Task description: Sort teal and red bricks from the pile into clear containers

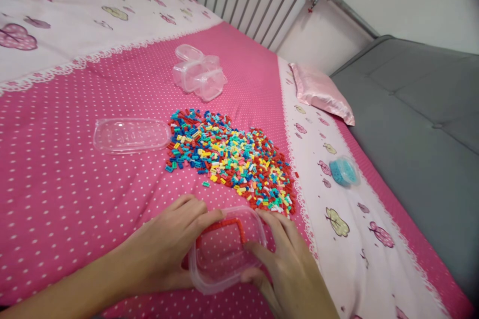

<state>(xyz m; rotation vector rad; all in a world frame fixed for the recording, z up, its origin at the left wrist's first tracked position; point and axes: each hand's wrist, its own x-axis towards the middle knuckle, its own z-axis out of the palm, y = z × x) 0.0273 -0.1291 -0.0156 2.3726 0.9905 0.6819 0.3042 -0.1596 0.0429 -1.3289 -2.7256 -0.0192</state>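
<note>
A clear plastic container point(220, 271) is held between my two hands near the bottom of the view. My left hand point(175, 244) grips its left side, with the thumb side over the far rim. Around its right side curls my right hand point(290, 264), one fingertip reaching inside to the end of a row of red toy bricks point(220, 224). That row runs along the container's far side and turns down toward me at the right corner. Just beyond the container lies a wide pile of small multicoloured toy bricks point(232, 152), and a loose green brick point(205, 184) sits before it.
A clear lid point(130, 135) lies left of the pile on the pink dotted bedsheet point(75, 184). Several clear containers point(200, 75) are clustered behind. A container of blue pieces point(342, 172) stands at right, a pink pillow point(322, 92) farther back, beside the grey headboard point(419, 89).
</note>
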